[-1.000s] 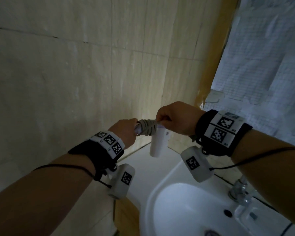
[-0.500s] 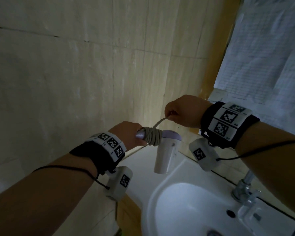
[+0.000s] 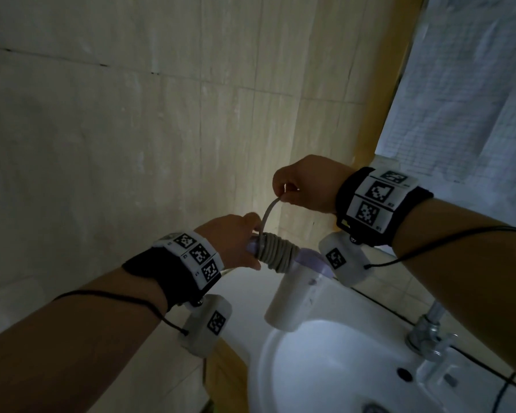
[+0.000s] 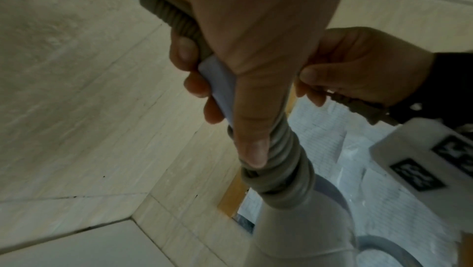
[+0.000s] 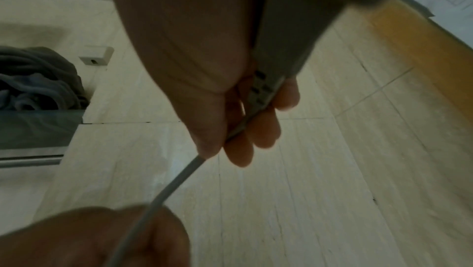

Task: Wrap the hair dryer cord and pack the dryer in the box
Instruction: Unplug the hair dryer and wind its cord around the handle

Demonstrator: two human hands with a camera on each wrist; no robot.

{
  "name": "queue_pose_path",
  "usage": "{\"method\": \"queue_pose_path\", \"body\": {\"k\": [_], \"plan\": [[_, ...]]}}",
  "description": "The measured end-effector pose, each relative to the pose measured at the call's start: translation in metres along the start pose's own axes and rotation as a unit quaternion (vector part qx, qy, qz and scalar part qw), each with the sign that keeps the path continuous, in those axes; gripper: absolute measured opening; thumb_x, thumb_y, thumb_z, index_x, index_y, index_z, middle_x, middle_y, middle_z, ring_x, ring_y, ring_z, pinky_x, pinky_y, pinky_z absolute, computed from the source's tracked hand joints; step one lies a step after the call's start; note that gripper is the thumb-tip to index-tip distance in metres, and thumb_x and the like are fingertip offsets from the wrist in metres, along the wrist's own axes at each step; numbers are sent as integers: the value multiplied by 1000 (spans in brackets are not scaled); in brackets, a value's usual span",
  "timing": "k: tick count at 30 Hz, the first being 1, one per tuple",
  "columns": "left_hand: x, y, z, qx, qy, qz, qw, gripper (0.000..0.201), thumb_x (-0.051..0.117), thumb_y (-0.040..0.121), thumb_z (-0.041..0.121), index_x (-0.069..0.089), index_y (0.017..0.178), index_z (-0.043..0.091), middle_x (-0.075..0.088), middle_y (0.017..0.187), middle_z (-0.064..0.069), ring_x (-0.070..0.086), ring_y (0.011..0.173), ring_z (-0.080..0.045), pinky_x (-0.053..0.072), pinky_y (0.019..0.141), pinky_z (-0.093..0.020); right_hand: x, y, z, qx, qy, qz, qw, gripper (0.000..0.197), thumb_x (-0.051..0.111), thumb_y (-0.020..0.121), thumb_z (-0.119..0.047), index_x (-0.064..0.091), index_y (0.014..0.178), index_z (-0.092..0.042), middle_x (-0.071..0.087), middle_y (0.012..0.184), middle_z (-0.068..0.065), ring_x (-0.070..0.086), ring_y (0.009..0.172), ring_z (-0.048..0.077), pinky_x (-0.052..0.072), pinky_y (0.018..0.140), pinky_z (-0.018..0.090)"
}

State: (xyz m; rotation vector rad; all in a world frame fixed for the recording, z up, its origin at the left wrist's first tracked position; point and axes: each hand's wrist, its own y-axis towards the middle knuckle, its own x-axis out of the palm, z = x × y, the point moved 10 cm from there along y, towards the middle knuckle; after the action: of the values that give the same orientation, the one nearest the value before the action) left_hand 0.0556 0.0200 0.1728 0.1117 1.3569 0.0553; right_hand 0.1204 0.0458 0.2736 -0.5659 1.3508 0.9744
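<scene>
Left hand [image 3: 236, 242] grips dryer [image 3: 292, 293] handle; right hand [image 3: 307, 183] pinches cord [image 3: 267, 216] end (plug in palm). Slack risks coils loosening.

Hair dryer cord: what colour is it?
Grey cord, coiled round the dryer handle; clearest in the left wrist view.

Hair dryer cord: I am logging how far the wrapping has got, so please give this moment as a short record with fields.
hair dryer: held over the sink, barrel hanging down
handle: gripped by the left hand, thumb pressing on the coils
cord: many turns wound tight round the handle; a short free length rises to the right hand
right hand: pinches the cord near the plug, above the left hand
plug: in the right palm, not yet tucked in
box: not in view
setting: tiled wall, tap at the right
</scene>
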Motion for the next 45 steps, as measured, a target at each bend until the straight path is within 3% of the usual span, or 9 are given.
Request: {"method": "queue_pose_path", "body": {"k": [6, 12, 18, 23, 27, 33, 37, 40, 45], "plan": [[-16, -10, 9, 85, -50, 56, 993, 107, 78, 67, 34, 5, 145, 32, 64, 93, -1, 62, 86, -19, 51, 84, -32, 23, -2, 29, 56, 49, -37, 997, 15, 53, 90, -32, 58, 84, -19, 62, 77, -3, 55, 67, 9, 42, 68, 25], [-18, -9, -5, 87, -99, 60, 989, 86, 80, 65, 28, 36, 139, 28, 58, 133, -3, 55, 121, -17, 34, 99, -16, 39, -8, 48, 103, 114, -55, 987, 25, 61, 82, -42, 53, 65, -26, 61, 64, -6, 59, 62, 12, 47, 63, 25], [-15, -15, 23, 159, -46, 39, 985, 115, 78, 67, 34, -18, 123, 61, 71, 101, -9, 66, 89, -18, 52, 87, -33, 26, -5, 48, 98, 62, -36, 993, 32, 60, 80, -49, 57, 75, -17, 56, 64, -7, 49, 60, 7, 34, 54, 22], [-11, -8, 17, 148, -61, 44, 986, 99, 76, 70, 34, 1, 134, 40, 60, 130, -1, 58, 114, -17, 42, 102, -29, 20, -1, 47, 94, 28, -45, 994, 32, 60, 79, -51, 49, 66, -24, 54, 63, -7, 47, 58, 7, 32, 53, 22], [-20, -12, 7, 119, -57, 70, 989, 72, 74, 72, 33, 42, 137, 25, 64, 125, -4, 57, 115, -18, 28, 87, -10, 40, -9, 54, 115, 125, -118, 978, 27, 63, 79, -46, 56, 66, -23, 62, 60, -7, 55, 53, 7, 41, 61, 22], [-27, -22, 20, 154, -93, 65, 981, 106, 77, 68, 32, -7, 129, 54, 69, 95, 2, 60, 78, -4, 48, 78, -18, 9, -2, 51, 112, 118, -48, 985, 29, 68, 75, -44, 58, 67, -18, 59, 56, -6, 52, 50, 9, 41, 56, 23], [-21, -22, 31, 197, -59, 61, 977, 92, 74, 72, 34, 5, 132, 39, 66, 120, 5, 48, 99, 8, 33, 90, -9, 4, 3, 43, 102, 103, -39, 989, 30, 69, 76, -41, 53, 62, -20, 57, 56, -6, 49, 52, 8, 37, 55, 23], [-17, -19, 26, 164, -85, 53, 981, 93, 76, 69, 32, 11, 135, 39, 61, 129, 3, 56, 115, -8, 37, 100, -17, 10, 1, 47, 115, 124, -56, 984, 27, 68, 77, -41, 54, 66, -21, 60, 59, -6, 54, 52, 9, 41, 57, 23], [-24, -22, 21, 141, -126, 74, 979, 79, 80, 64, 28, 43, 135, 26, 63, 125, -1, 58, 112, -10, 41, 103, -24, 36, -16, 53, 140, 245, -161, 946, 8, 69, 79, -23, 63, 78, -18, 71, 77, 6, 55, 57, 15, 41, 47, 18]]}}
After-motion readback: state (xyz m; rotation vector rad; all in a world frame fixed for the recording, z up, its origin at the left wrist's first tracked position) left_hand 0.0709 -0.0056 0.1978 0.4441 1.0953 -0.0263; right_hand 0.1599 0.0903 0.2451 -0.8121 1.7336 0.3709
